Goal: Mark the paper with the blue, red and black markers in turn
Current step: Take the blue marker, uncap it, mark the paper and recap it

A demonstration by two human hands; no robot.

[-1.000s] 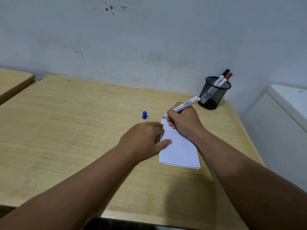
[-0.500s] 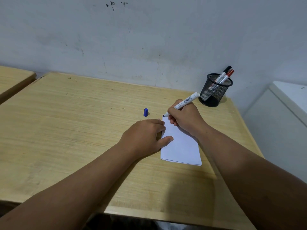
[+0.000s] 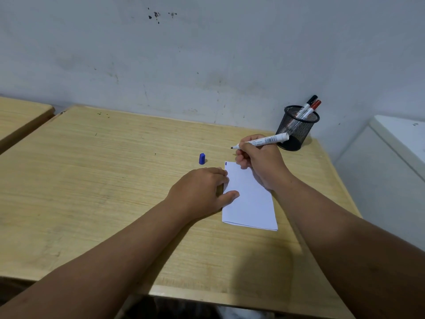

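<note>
A folded white paper lies on the wooden desk, with a small blue mark at its far left corner. My left hand lies flat on the paper's left edge. My right hand grips the uncapped blue marker, whose tip is lifted above the desk just beyond the paper. The blue cap stands on the desk left of the paper. The red marker and black marker stand in the black mesh cup.
A grey wall rises right behind the desk. A second desk adjoins on the left, and a white cabinet stands to the right. The desk's front edge runs below my forearms.
My right hand has lifted the marker tip off the paper's far left corner and tilted the marker flatter, uncovering a small blue mark. My left hand has stayed on the paper.
</note>
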